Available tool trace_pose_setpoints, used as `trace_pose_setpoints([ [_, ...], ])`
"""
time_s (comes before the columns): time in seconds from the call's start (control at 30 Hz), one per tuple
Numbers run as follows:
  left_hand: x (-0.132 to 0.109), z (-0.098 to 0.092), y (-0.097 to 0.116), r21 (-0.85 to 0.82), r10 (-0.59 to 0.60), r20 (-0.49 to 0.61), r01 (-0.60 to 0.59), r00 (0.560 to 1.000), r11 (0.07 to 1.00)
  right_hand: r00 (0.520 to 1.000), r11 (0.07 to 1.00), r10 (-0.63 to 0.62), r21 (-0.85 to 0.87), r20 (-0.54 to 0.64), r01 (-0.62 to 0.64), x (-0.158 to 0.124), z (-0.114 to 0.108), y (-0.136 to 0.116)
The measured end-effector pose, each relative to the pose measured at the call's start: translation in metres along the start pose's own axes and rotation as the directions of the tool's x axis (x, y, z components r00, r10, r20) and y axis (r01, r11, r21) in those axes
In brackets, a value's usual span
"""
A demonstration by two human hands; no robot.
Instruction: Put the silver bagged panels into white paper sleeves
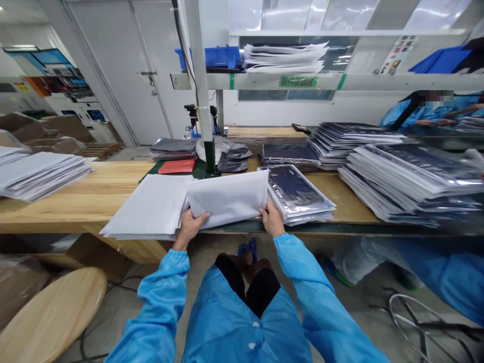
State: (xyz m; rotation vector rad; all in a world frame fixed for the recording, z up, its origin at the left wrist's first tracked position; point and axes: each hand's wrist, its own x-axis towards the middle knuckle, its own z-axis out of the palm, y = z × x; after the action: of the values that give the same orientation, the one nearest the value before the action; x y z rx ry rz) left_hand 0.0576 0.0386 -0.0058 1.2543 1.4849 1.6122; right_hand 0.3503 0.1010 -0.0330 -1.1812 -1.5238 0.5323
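Observation:
Between my hands a white sheet-like packet (pixel 229 196) is held tilted above the table's front edge. My left hand (pixel 189 226) grips its lower left corner, thumb on top. At its lower right edge, my right hand (pixel 271 218) pinches it, also with the thumb on the near face. Left of the packet lies a stack of white packets (pixel 145 206), which the held one partly overlaps. Just right of my right hand sits a pile of clear-wrapped dark packets (pixel 298 191). A red packet (pixel 177 166) rests behind, on a green surface.
Tall stacks of wrapped packets (pixel 408 181) stand at the right. Another white stack (pixel 41 171) lies far left. A metal post (pixel 200 75) rises behind the held packet. A round wooden stool (pixel 56 312) is at lower left. People in blue sleeves are at the right.

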Motion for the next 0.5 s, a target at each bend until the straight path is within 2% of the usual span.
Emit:
trace_pose_setpoints([
  [0.1,-0.009,-0.002,0.002,0.000,-0.026,0.039,0.026,0.999,1.000,0.999,0.999,0.035,0.012,0.038,-0.036,-0.003,-0.004,-0.007],
  [0.17,-0.011,-0.002,0.008,-0.016,-0.021,0.044,0.021,0.999,1.000,0.995,0.982,0.097,0.159,0.032,-0.101,-0.001,-0.007,-0.016],
  [0.23,-0.010,0.001,0.015,-0.090,-0.053,0.048,0.057,0.997,0.994,0.982,0.909,0.188,0.375,0.023,-0.183,-0.002,-0.009,-0.028],
  [0.33,-0.015,0.012,0.022,-0.303,-0.229,0.108,0.252,0.967,0.919,0.955,0.761,0.290,0.588,0.069,-0.273,-0.019,-0.008,-0.048],
  [0.4,-0.029,0.023,0.023,-0.412,-0.358,0.170,0.396,0.918,0.821,0.909,0.628,0.350,0.663,0.227,-0.408,-0.041,-0.002,-0.059],
  [0.5,-0.065,0.035,0.018,-0.434,-0.452,0.296,0.540,0.841,0.721,0.770,0.431,0.408,0.640,0.491,-0.637,-0.077,0.009,-0.068],
])
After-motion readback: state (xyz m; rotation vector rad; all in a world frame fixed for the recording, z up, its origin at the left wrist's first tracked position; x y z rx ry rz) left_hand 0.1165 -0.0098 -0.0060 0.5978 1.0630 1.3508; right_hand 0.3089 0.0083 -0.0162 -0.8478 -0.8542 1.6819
